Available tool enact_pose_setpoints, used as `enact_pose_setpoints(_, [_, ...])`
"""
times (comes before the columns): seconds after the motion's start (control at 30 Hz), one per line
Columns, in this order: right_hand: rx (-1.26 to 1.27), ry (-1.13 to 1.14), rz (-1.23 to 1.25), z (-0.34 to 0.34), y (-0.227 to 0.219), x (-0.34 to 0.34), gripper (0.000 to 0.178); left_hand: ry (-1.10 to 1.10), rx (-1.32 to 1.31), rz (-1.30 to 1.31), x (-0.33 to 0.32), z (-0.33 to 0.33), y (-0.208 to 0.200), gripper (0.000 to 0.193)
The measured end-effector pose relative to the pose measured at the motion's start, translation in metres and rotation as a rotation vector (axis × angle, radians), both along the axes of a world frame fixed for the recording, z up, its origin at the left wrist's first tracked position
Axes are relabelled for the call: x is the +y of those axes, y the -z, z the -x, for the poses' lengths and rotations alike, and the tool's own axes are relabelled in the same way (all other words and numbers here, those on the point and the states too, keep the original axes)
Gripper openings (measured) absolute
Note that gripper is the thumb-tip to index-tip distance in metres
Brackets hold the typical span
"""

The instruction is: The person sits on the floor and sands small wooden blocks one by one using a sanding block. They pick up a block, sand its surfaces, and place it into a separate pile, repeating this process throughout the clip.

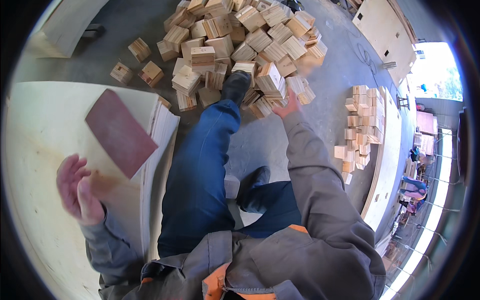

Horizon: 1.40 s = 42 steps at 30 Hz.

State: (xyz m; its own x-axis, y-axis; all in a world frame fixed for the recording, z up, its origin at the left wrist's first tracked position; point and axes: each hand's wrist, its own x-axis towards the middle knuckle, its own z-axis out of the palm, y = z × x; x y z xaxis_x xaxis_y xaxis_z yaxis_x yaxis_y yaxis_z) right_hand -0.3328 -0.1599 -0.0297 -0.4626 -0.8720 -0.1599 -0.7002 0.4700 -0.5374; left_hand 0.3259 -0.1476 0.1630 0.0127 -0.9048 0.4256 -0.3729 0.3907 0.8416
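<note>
Left hand [77, 190] open, holds nothing, beside one flat reddish-brown sandpaper sheet [121, 132] on pale plywood table [35, 150]. Right hand [287, 106] open, fingers spread, reaching big pile of square wooden blocks [240, 45] on floor, too many to count

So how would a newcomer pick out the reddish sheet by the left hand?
Start at the pale plywood stack on the left. Just above the left hand, the sheet lies tilted near the stack's right edge. It is the only flat, dark red rectangle there.
</note>
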Motion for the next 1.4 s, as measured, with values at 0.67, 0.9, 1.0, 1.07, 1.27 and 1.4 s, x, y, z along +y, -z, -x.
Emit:
enact_pose_setpoints(0.67, [0.192,-0.157,-0.265,0.04,0.041,-0.164,0.127,-0.026,-0.181,-0.002,0.009,-0.013,-0.006,0.071])
enact_pose_setpoints(0.9, [0.297,-0.076,-0.206,0.006,0.025,-0.124,0.123,-0.095,-0.107,0.01,0.011,0.003,-0.004,0.072])
enact_pose_setpoints(1.0, [0.282,0.009,-0.109,0.001,0.016,-0.09,0.125,-0.052,-0.039,0.002,0.006,0.006,-0.005,0.066])
enact_pose_setpoints(1.07, [0.248,0.03,-0.032,-0.002,0.004,-0.068,0.126,-0.057,-0.008,-0.03,0.005,0.007,-0.004,0.065])
enact_pose_setpoints(1.27, [-0.146,0.075,0.174,-0.035,-0.084,-0.022,0.123,0.047,0.206,-0.098,0.003,0.008,-0.002,0.049])
enact_pose_setpoints(1.4, [-0.333,0.044,0.319,-0.07,-0.157,0.001,0.118,0.158,0.235,-0.092,-0.003,0.014,0.001,0.047])
